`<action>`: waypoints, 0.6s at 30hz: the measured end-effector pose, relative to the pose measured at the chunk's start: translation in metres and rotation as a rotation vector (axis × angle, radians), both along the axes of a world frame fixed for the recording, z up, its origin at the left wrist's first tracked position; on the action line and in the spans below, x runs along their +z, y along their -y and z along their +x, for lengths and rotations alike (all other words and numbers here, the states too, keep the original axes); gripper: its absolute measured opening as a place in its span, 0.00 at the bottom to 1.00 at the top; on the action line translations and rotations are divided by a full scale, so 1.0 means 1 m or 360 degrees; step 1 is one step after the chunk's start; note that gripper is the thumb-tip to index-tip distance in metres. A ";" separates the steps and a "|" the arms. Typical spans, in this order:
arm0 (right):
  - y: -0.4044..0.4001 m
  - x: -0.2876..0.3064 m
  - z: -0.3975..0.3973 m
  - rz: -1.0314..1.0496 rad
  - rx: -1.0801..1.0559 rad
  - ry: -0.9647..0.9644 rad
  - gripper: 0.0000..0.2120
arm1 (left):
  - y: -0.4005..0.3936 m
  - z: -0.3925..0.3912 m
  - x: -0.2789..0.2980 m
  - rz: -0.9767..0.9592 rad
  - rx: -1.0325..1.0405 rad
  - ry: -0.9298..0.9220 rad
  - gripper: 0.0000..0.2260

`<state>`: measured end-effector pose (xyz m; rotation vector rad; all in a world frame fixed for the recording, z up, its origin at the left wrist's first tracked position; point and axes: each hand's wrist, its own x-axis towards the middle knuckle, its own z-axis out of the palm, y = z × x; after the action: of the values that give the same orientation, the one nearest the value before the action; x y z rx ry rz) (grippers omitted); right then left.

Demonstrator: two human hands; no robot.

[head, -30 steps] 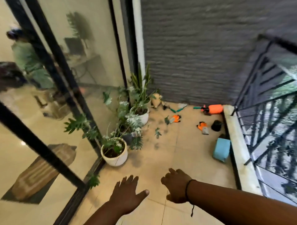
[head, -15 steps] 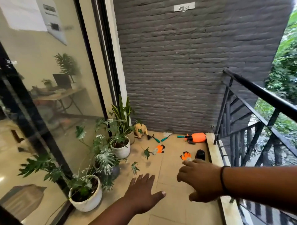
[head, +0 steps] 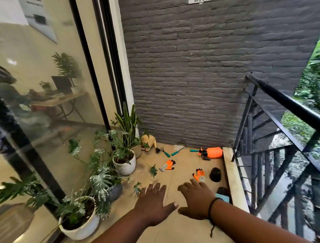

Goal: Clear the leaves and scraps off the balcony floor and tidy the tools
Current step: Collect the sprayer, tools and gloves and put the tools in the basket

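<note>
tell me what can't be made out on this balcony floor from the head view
- Blue item: mostly hidden behind the right hand.
- Wall sign: cut off by the top edge, text unreadable.
- Tan object in the corner: partly screened by plant leaves, identity unclear.
- Small black item beside the orange glove: too small to identify.

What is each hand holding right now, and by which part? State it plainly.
Nothing. The left hand is spread open above the floor tiles, and the right hand hangs with loosely bent fingers, gripping nothing. The orange gloves lie untouched on the floor.
</note>
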<state>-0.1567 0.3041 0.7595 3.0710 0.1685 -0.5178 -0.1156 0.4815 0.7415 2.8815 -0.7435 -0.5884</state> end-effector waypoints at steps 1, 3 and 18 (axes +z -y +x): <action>-0.003 -0.006 0.011 0.0003 -0.0036 0.0002 0.37 | -0.001 0.013 -0.004 0.0001 0.0000 0.0031 0.37; -0.009 -0.018 0.036 0.0022 -0.0140 0.0005 0.38 | -0.002 0.043 -0.014 0.0006 -0.0024 0.0078 0.37; 0.004 -0.063 0.210 0.0021 -0.0527 -0.0063 0.46 | 0.010 0.264 -0.068 0.0140 -0.0267 0.0090 0.40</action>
<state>0.0529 0.3000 0.6963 3.1153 -0.3432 -0.5887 0.1487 0.4718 0.6738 2.9458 -1.0002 -0.5733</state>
